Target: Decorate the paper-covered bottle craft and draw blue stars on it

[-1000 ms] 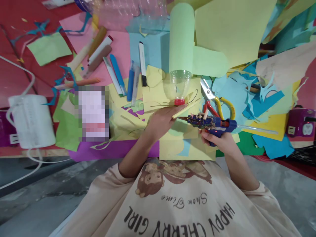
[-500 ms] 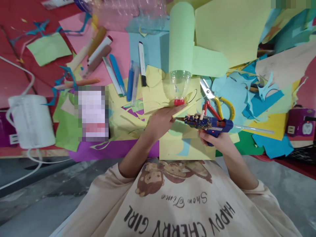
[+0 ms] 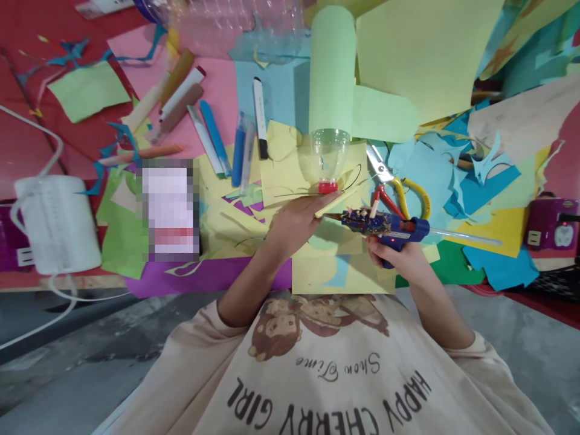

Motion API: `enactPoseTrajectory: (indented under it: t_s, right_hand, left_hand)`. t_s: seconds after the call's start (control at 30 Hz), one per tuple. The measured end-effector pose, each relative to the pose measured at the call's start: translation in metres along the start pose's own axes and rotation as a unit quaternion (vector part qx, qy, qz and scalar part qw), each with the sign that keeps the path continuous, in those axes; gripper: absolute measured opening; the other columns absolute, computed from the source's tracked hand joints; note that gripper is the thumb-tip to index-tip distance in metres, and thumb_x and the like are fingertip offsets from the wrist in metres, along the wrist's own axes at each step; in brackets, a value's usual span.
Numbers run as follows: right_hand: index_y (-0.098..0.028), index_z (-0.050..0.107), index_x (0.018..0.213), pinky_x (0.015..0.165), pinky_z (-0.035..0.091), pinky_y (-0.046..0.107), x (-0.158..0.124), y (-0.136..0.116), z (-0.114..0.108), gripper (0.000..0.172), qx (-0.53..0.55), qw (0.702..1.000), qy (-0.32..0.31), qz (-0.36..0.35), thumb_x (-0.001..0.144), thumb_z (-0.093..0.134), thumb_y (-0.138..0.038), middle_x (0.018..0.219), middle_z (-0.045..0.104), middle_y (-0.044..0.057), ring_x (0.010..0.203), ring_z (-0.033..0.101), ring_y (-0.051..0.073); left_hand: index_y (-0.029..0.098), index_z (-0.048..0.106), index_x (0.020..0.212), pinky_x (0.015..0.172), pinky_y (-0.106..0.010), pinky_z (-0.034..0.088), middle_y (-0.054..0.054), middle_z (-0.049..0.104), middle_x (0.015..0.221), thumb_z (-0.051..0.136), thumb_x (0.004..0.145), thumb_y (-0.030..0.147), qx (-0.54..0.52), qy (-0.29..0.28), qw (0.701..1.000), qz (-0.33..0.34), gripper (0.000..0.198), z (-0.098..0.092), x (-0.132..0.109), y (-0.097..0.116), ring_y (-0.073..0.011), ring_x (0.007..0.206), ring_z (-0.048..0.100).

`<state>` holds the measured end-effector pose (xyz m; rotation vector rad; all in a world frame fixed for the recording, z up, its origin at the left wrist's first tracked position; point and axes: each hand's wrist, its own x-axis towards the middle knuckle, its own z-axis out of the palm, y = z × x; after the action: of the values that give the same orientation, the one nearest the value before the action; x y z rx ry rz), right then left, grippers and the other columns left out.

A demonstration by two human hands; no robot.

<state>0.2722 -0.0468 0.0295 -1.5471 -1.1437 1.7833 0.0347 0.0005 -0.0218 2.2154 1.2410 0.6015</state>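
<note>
Glue gun (image 3: 399, 232) is gripped by its handle in the right hand (image 3: 399, 258), above the papers near the table's front edge; nozzle is pointed left, at the near end of the yellow strip (image 3: 343, 200). Contact with tip cannot be told. Strip is held by the left hand (image 3: 295, 227), fingers stretched; thumb hidden. Gun judged stiff, fairly light, probably hot at the tip (red light lit): best held by the handle, nozzle avoided. Stick (image 3: 466, 236) juts out behind, likely easily snagged. Strip judged light, thin, easily creased: best pinched by an edge clear of the nozzle. Bottle (image 3: 330, 152), lying just beyond the left fingers, probably dents or rolls; best taken round its green wrap (image 3: 332, 75).
</note>
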Motion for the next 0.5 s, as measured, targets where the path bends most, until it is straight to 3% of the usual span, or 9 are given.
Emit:
enactPoseTrajectory:
  t_s: [0.27, 0.5]
  right_hand:
    - [-0.025, 0.055, 0.063, 0.046, 0.044, 0.032, -0.0013, -0.0058, 0.0011, 0.028, 0.001, 1.0, 0.008, 0.03, 0.074, 0.075, -0.042, 0.052, 0.053, -0.001, 0.045, 0.047, 0.013]
    - [-0.024, 0.055, 0.063, 0.046, 0.041, 0.031, -0.0021, -0.0023, -0.0012, 0.025, 0.007, 1.0, 0.014, 0.024, 0.076, 0.072, -0.038, 0.049, 0.052, -0.001, 0.043, 0.046, 0.013]
  left_hand:
    - [0.021, 0.068, 0.134, 0.088, -0.03, 0.059, -0.005, 0.079, 0.12, 0.045, 0.083, 0.0, 0.005, 0.024, 0.999, 0.021, 0.06, 0.0012, -0.0024, -0.0014, -0.0208, 0.1, 0.075]
    - [0.022, 0.064, 0.139, 0.094, -0.031, 0.058, -0.007, 0.076, 0.126, 0.042, 0.097, 0.009, -0.012, 0.017, 1.0, 0.022, 0.05, 0.0022, -0.0052, -0.0045, -0.0208, 0.109, 0.073]
